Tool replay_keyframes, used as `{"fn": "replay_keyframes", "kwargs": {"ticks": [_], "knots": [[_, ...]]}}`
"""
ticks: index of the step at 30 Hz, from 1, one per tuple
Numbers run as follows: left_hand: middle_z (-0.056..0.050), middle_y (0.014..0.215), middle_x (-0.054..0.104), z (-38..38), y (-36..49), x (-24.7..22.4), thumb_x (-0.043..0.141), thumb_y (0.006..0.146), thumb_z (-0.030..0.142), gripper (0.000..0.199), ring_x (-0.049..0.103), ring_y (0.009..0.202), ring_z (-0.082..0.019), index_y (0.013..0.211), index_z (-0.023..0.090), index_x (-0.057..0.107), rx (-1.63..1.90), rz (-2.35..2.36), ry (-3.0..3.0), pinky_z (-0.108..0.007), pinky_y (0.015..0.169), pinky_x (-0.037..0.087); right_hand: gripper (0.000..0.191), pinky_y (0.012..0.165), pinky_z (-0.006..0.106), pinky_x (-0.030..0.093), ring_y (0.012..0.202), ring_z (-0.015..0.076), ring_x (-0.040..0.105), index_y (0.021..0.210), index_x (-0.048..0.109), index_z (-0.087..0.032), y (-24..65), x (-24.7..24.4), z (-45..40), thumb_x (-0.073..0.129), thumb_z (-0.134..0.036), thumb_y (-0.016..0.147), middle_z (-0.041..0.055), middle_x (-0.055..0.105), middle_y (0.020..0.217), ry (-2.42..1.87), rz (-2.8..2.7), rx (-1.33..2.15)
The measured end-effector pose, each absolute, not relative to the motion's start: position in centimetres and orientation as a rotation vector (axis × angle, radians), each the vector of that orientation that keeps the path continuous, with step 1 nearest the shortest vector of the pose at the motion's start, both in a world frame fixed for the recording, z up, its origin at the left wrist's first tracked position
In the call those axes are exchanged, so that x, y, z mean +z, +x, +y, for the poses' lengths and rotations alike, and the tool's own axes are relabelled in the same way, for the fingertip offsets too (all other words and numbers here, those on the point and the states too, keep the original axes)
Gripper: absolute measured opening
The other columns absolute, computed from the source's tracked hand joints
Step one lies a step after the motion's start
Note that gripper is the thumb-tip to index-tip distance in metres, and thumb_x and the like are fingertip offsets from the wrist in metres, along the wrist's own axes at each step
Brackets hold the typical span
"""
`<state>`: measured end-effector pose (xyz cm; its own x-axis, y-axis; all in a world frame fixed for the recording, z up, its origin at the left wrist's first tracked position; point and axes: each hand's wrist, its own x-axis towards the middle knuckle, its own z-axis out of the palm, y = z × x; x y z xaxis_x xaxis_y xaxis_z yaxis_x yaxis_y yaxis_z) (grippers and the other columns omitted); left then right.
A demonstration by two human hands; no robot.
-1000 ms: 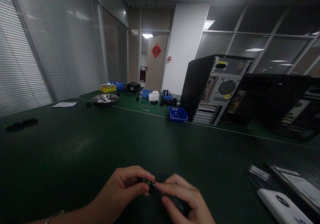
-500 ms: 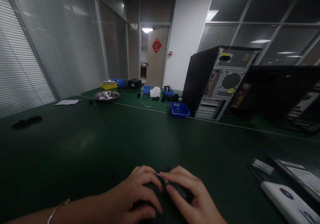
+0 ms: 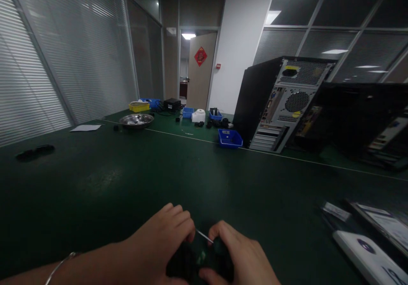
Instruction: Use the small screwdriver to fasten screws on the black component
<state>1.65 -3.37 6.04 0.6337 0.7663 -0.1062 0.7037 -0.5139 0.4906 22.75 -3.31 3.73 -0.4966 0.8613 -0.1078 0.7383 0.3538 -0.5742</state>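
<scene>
At the bottom middle, a dark object [image 3: 200, 255] with a thin silvery strip [image 3: 204, 236] along its far edge lies between both hands. Its kind cannot be made out. My left hand [image 3: 162, 242], with a bracelet [image 3: 60, 267] at the wrist, is closed round the left side, its fingers curled over the far corner. On the right side, my right hand [image 3: 240, 253] grips it, fingers bent at the far edge and thumb at the near side. The palms and fingers hide much of the object.
A green tabletop [image 3: 143, 174] spreads around the hands. At right lie a white device [image 3: 366, 251] and a flat silvery unit [image 3: 389, 223]. Farther back stand a computer tower [image 3: 261, 98], a blue tray [image 3: 230, 139] and a metal bowl [image 3: 136, 121]. A dark item [image 3: 35, 152] lies left.
My left fingers have curled in and closed on the dark object. My right hand has shifted slightly down, its fingers more bent. More of the object and its silvery strip shows.
</scene>
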Motion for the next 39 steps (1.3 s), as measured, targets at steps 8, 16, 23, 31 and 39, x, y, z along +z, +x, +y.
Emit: {"fn": "replay_keyframes", "kwargs": {"ticks": [8,16,23,31,39], "knots": [[-0.008,0.107,0.063,-3.9,2.3,7.0,0.079,0.069,0.026,0.033,0.052,0.096,-0.030,0.098,0.019,0.065,0.180,1.143,2.219,-0.042,0.087,0.041,0.033,0.066,0.027,0.045,0.081,0.0234,0.068,0.091,0.056,-0.024,22.2,2.8,-3.9,0.067,-0.006,0.065,0.0011,0.070,0.089,-1.382,-2.405,0.715],[-0.002,0.096,0.065,-3.3,2.1,4.1,0.069,0.074,0.008,0.038,0.063,0.086,-0.019,0.106,0.021,0.053,0.682,0.916,1.518,-0.033,0.076,0.047,0.023,0.064,0.024,0.051,0.074,0.0183,0.067,0.093,0.050,-0.025,23.2,2.0,-3.3,0.061,-0.011,0.076,0.0009,0.067,0.085,-1.115,-2.043,0.749],[-0.003,0.088,0.073,-3.3,3.6,2.5,0.075,0.067,-0.001,0.047,0.070,0.075,-0.014,0.097,0.018,0.045,0.805,0.654,1.030,-0.026,0.067,0.048,0.032,0.067,0.020,0.053,0.077,0.0151,0.067,0.092,0.048,-0.027,23.0,1.7,-3.5,0.062,-0.004,0.075,-0.0005,0.065,0.090,-0.794,-1.943,0.723],[-0.004,0.091,0.075,-3.8,4.3,2.5,0.078,0.065,-0.002,0.045,0.072,0.079,-0.016,0.091,0.018,0.048,0.848,0.628,0.990,-0.026,0.066,0.049,0.030,0.069,0.021,0.054,0.079,0.0153,0.068,0.092,0.047,-0.029,22.9,1.6,-3.7,0.061,-0.007,0.076,-0.0025,0.065,0.089,-0.777,-1.980,0.701],[-0.003,0.087,0.072,-4.2,4.2,2.8,0.078,0.077,0.020,0.032,0.068,0.074,-0.013,0.093,0.016,0.051,0.874,0.589,1.050,-0.027,0.067,0.048,0.035,0.064,0.017,0.052,0.072,0.0130,0.070,0.092,0.045,-0.028,23.0,1.9,-3.8,0.061,-0.004,0.072,-0.0031,0.067,0.087,-0.772,-2.120,0.515]]}}
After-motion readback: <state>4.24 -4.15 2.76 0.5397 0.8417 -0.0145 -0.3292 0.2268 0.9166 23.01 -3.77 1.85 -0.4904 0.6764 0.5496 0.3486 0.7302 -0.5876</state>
